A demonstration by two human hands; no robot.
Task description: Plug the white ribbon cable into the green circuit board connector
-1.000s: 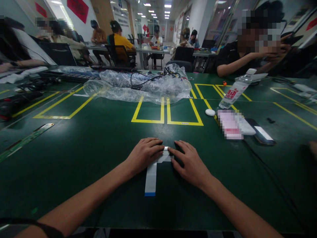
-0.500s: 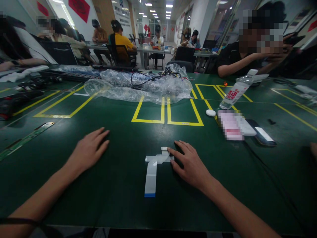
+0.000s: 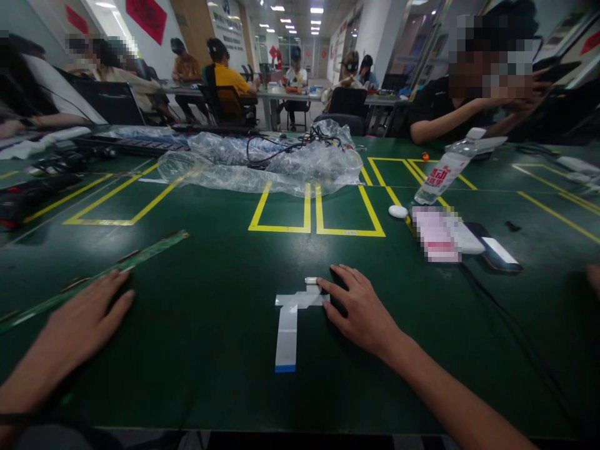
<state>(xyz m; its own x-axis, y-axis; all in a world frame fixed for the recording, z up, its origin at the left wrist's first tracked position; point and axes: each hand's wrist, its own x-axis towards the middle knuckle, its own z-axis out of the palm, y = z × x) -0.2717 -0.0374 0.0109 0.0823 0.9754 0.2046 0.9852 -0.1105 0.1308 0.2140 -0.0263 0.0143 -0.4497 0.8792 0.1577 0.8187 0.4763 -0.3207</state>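
Observation:
My left hand (image 3: pixel 84 322) is on the left, its fingertips at the near edge of a long, narrow green circuit board (image 3: pixel 154 250). The thumb stays apart from the board and the fingers are stretched. Part of the board is covered by this hand. In the middle lies a white flat ribbon cable (image 3: pixel 287 337), bent in steps, with a blue end strip and a small connector at its far end. My right hand (image 3: pixel 363 306) rests flat beside it, fingers spread. Its index fingertip touches the cable near the connector, and the thumb side is by the cable's right edge.
Yellow tape (image 3: pixel 347 234) marks rectangles on the green table (image 3: pixel 225 387). Behind lies crumpled clear plastic wrap (image 3: pixel 281 165) with black wires. A water bottle (image 3: pixel 445 172), a white oval case (image 3: pixel 398 212) and phones (image 3: pixel 497 247) are to the right. A person (image 3: pixel 435 119) sits across.
My left hand has moved left and nearer, onto the circuit board. The board has slid to the right, further into view. My right hand and the ribbon cable stay in place.

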